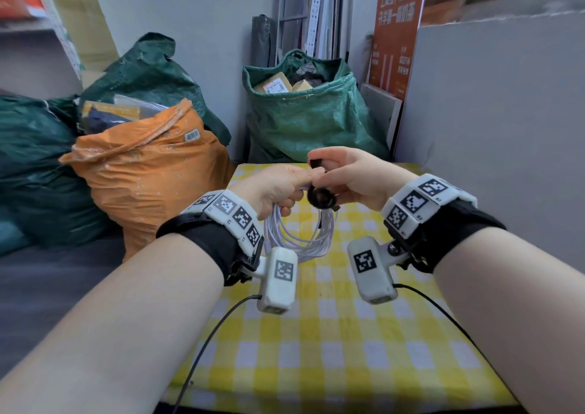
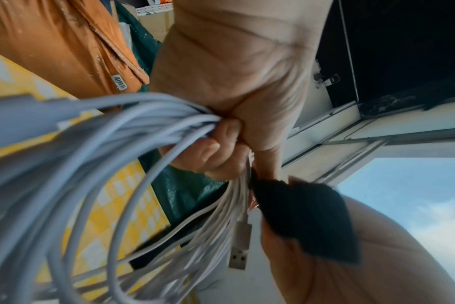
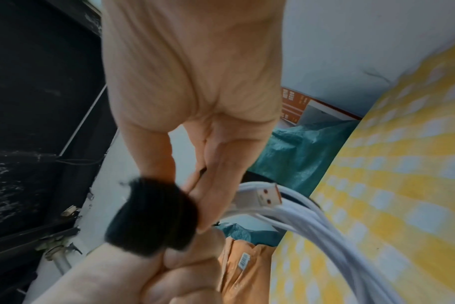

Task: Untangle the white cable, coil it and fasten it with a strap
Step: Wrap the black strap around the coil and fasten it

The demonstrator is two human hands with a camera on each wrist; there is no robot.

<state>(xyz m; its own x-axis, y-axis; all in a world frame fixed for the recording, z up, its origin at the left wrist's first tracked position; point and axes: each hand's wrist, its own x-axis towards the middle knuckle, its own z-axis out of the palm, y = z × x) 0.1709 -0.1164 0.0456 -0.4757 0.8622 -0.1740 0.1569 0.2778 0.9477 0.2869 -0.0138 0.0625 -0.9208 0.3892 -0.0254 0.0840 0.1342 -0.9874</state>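
The white cable (image 1: 299, 239) hangs in several coiled loops above the yellow checked table (image 1: 316, 334). My left hand (image 1: 275, 189) grips the top of the coil (image 2: 112, 154), fingers curled round the bundled strands. One USB plug (image 2: 239, 246) dangles below that fist; an orange-tongued plug (image 3: 268, 194) shows in the right wrist view. My right hand (image 1: 345, 173) pinches a black strap (image 1: 321, 196) right beside the left thumb. The strap (image 2: 307, 222) forms a small loop against the coil's top. In the right wrist view the strap (image 3: 153, 218) is blurred.
An orange sack (image 1: 148, 176) stands just left of the table, with green sacks (image 1: 304, 113) behind it and at the far edge. A grey board (image 1: 490, 128) walls the right side. Black wires (image 1: 202, 350) run from the wrist cameras across the tablecloth.
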